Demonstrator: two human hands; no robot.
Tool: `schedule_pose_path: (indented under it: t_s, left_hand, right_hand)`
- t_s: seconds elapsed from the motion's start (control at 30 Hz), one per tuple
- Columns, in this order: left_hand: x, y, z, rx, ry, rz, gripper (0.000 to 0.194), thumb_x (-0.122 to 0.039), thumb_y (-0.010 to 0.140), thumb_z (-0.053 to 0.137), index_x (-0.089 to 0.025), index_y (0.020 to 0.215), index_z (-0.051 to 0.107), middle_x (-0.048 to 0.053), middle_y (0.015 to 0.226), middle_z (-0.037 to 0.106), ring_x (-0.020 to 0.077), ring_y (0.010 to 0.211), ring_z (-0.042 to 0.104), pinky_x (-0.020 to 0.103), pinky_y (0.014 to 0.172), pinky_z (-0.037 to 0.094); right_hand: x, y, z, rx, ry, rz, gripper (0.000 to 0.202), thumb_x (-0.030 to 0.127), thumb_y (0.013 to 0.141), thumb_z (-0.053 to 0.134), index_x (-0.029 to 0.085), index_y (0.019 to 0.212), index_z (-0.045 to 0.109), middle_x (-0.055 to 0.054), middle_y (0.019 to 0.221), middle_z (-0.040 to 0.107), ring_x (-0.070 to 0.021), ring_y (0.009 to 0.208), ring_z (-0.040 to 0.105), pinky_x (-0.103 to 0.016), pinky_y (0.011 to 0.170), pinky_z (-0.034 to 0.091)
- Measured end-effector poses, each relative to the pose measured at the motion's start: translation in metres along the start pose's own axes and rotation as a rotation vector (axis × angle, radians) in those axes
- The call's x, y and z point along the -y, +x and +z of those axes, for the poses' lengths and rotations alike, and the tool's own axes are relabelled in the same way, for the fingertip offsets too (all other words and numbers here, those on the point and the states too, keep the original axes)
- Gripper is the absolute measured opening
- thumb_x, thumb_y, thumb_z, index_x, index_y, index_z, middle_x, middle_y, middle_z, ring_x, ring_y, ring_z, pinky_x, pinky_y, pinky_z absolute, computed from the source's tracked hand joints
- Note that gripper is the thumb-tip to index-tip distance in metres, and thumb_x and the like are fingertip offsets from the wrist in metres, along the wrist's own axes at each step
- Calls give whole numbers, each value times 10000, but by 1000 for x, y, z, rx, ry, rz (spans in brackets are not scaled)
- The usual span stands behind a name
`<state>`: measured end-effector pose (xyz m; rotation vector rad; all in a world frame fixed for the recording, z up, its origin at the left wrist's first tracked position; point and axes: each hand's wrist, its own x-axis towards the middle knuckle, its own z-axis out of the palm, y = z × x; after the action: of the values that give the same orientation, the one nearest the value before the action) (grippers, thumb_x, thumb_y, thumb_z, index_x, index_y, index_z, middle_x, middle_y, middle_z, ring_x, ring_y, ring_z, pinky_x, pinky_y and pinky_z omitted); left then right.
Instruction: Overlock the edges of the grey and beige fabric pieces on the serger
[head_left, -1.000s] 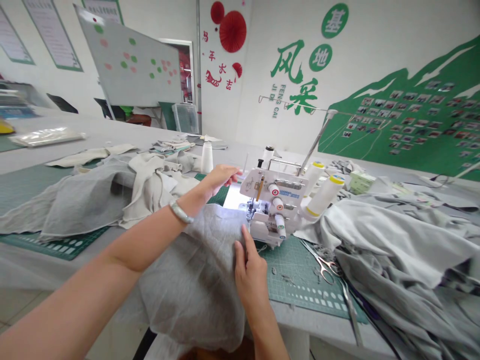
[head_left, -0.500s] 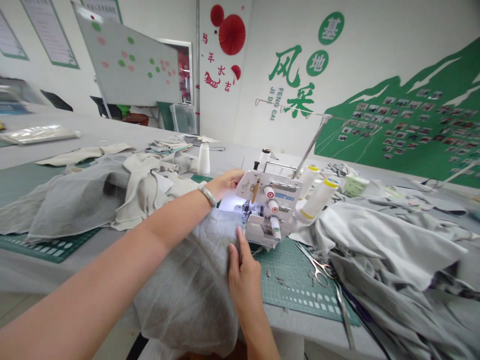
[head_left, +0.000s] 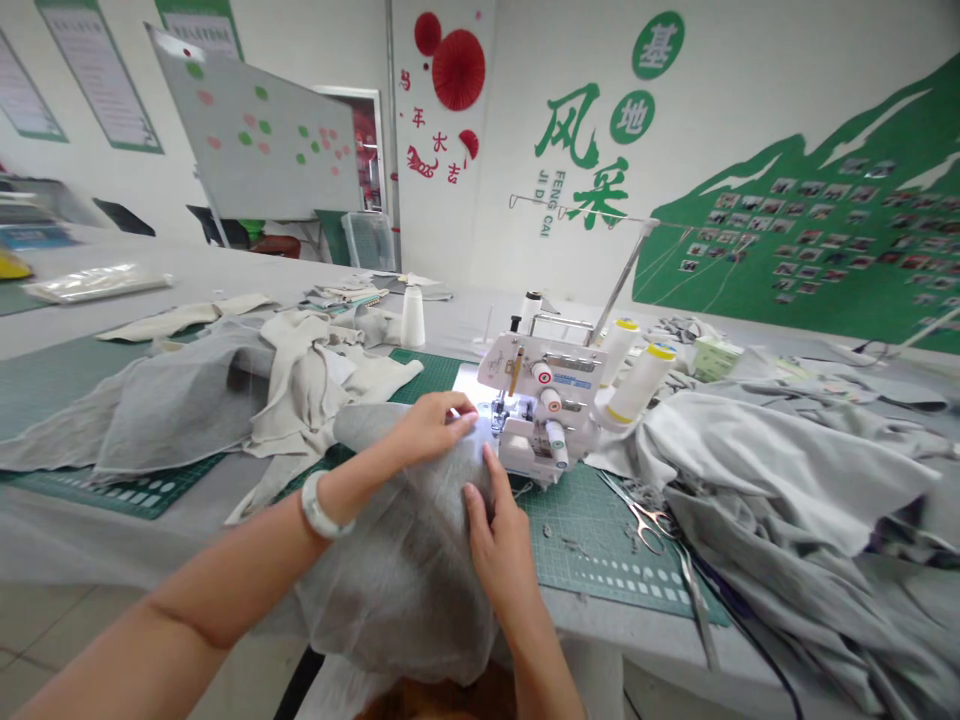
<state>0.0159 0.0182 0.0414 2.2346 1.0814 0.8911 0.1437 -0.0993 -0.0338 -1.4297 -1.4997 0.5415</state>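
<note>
left fingers (head_left: 459, 428) lowered from machine (head_left: 574, 392), on cloth (head_left: 405, 600)

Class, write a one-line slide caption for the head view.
Left hand and right hand on grey cloth beside a lit sewing machine, scissors lying on the green mat.

White wall (head_left: 510, 120), green mountain mural (head_left: 825, 252) R w/ small photos (head_left: 819, 212), green lettering (head_left: 600, 195) ctr. Red paper fans (head_left: 459, 70) nr vert pipe (head_left: 391, 150). Whiteboard (head_left: 277, 170) L w/ green/pink dots (head_left: 261, 93), posters (head_left: 97, 75) on wall behind, doorway (head_left: 366, 145) nr its R edge. Dark chair (head_left: 124, 216) far L. Lt tile flr (head_left: 45, 630).
</note>
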Motion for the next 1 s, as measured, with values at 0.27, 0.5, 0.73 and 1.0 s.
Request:
schedule_pose_path:
  t_s: [0.27,0.5,0.73,1.0]
  left_hand:
    - [3,-37,19,81,368,282,337,-334,962,454,-202,1220,627,94,1313,596,248,1234,521,428,1031,378]
    - [7,-38,21,45,384,294,354,-357,964,451,-204,1230,626,93,1322,593,255,1219,533,429,1021,393]
    - [4,-41,22,47,377,278,345,-323,961,476,-181,1242,616,99,1328,588,262,1238,521,449,1025,392]
    - [10,-39,25,-25,312,275,316,-339,966,476,-232,1216,637,57,1311,607,236,1192,549,418,999,395]
  right_hand:
    - [-3,-14,5,-40,36,-8,512,308,947,418,162,1437,415,-128,1351,576,-261,1131,615,-355,905,482]
    - [-1,-23,2,-79,74,2,513,316,938,446,192,1436,427,-99,1151,686,-229,943,673,-308,757,515]
    - [-10,-22,5,-72,167,-3,560,357,919,495,176,1443,416,-42,840,685,-160,584,566,-252,558,442]
    - [-32,-22,11,-41,337,13,601,400,894,535,145,1425,414,-28,784,643,-131,503,458,-255,489,383]
